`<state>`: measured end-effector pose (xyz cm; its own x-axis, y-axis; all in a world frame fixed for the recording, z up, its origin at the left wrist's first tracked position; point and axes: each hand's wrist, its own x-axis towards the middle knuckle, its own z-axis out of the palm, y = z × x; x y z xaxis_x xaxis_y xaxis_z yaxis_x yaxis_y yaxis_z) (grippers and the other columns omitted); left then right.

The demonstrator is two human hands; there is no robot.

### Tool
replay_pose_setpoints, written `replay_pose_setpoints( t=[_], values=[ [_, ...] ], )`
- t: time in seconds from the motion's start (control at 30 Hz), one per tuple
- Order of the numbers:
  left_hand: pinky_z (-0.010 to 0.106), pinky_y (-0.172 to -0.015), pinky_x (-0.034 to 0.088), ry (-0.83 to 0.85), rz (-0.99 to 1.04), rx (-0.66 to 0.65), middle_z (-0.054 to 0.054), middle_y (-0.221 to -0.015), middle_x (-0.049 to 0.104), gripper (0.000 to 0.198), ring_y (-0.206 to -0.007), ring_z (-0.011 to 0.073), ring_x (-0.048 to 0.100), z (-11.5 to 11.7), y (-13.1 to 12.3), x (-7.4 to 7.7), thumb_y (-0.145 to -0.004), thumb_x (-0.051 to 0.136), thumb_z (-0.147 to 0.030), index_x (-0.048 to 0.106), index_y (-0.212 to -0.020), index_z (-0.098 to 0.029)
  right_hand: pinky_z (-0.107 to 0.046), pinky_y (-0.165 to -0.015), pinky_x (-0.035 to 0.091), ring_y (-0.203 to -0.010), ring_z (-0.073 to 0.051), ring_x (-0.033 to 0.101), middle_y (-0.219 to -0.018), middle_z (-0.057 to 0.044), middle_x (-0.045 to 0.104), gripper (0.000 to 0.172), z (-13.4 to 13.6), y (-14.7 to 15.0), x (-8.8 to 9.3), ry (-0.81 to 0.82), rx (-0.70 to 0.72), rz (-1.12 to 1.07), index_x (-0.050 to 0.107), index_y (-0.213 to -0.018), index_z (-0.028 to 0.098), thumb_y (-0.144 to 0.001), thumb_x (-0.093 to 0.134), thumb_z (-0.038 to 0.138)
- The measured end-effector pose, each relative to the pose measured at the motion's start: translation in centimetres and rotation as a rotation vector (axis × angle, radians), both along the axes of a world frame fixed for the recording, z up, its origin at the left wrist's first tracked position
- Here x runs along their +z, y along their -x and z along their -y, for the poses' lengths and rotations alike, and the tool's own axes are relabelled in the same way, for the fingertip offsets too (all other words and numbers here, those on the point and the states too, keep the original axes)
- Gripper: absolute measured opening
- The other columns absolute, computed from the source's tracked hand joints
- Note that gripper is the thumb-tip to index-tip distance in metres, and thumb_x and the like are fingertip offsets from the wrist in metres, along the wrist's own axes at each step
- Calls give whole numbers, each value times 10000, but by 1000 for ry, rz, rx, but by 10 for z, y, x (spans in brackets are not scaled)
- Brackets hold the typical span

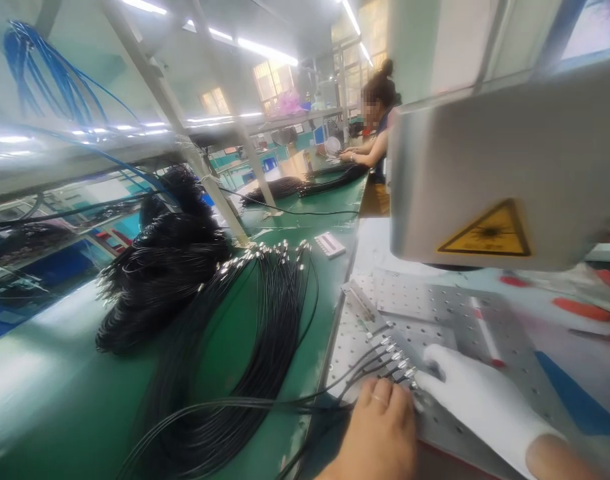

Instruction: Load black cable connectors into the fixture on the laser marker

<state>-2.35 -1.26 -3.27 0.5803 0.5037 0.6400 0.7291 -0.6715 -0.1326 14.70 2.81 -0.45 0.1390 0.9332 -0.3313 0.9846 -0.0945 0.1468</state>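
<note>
At the perforated plate's (pixel 435 307) left edge my left hand (pixel 379 427) rests on connector-tipped cables (pixel 392 353), grip hidden; gloved right hand (pixel 479 400) lies flat alongside.

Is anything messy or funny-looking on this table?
Only small things. The right hand wears a white glove, but the left hand is bare. The black cables sprawl loosely across the green table, yet their metal connectors lie in a tidy row on the holed plate.

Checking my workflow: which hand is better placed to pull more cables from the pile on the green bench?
Probably left: the left hand lies nearest the cable pile; the gloved right hand rests at the connectors.
</note>
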Motion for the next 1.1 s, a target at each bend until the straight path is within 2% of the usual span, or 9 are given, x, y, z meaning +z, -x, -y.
replay_pose_setpoints(
  t=[0.1, 0.17, 0.23, 0.47, 0.67, 0.77, 0.87, 0.93, 1.1],
  values=[
    [317, -834, 381, -16, 24, -9, 30, -840, 493, 369, -785, 157, 445, -2, -2, 1, -1012, 277, -206, 620, -1010, -68, 192, -775, 163, -781, 279, 246, -958, 59, 485, 764, -1, 1, 9, 199, -38, -71, 452, -1297, 225, -849, 16, 665],
    [314, -852, 382, -13, 27, -9, 28, -852, 505, 392, -801, 154, 455, -3, -3, 0, -1020, 258, -203, 625, -976, -72, 55, -622, 121, -632, 212, 141, -1084, 157, 447, 621, -4, 1, 15, 317, -69, -127, 432, -1278, 377, -835, 75, 626],
    [312, -881, 385, 3, 21, -6, 27, -879, 522, 402, -820, 147, 464, -3, -4, -2, -1022, 260, -190, 634, -935, -72, -65, -556, 72, -569, 152, 63, -1110, 213, 412, 537, -7, 0, 19, 363, -68, -160, 436, -1221, 446, -819, 114, 600],
    [297, -955, 374, 46, 42, 0, 26, -949, 572, 448, -911, 146, 485, -3, -5, -9, -1032, 237, -186, 660, -956, -60, -100, -561, 7, -563, 153, 45, -1050, 165, 448, 567, -18, -3, 15, 378, 8, -148, 466, -1228, 358, -806, 145, 560],
    [289, -956, 371, 69, 15, -7, 45, -927, 537, 417, -885, 160, 455, -2, -6, -8, -1007, 276, -174, 639, -822, -82, -21, -583, 80, -584, 159, 93, -1070, 150, 449, 633, -19, -7, 7, 385, 4, -64, 437, -1255, 404, -790, 67, 619],
    [279, -919, 384, 59, 10, -18, 49, -892, 500, 416, -866, 161, 432, -3, -3, -6, -1007, 285, -190, 615, -774, -94, 47, -667, 230, -650, 192, 193, -1114, 133, 442, 667, -21, -8, 9, 362, 14, -30, 430, -1261, 416, -761, 47, 636],
    [283, -899, 399, 34, -13, -21, 55, -921, 490, 348, -891, 168, 433, -3, 0, -6, -990, 347, -219, 642, -853, -95, -37, -1012, 456, -872, 199, 364, -1195, 86, 415, 746, -25, -6, 13, 375, 24, 12, 411, -1294, 429, -715, 33, 709],
    [287, -894, 411, 41, -57, -3, 61, -949, 481, 284, -906, 170, 430, -2, 0, -7, -963, 413, -228, 657, -913, -92, -164, -1145, 446, -1015, 158, 414, -1228, 56, 397, 750, -27, -4, 14, 419, 32, 9, 388, -1310, 435, -709, 34, 712],
    [299, -888, 432, 57, -106, -5, 75, -959, 486, 265, -906, 181, 441, 0, -1, -7, -930, 473, -261, 673, -921, -86, -204, -1164, 424, -1082, 137, 409, -1264, 53, 372, 701, -26, 0, 17, 427, 24, 6, 369, -1308, 456, -742, 16, 671]
  ],
)
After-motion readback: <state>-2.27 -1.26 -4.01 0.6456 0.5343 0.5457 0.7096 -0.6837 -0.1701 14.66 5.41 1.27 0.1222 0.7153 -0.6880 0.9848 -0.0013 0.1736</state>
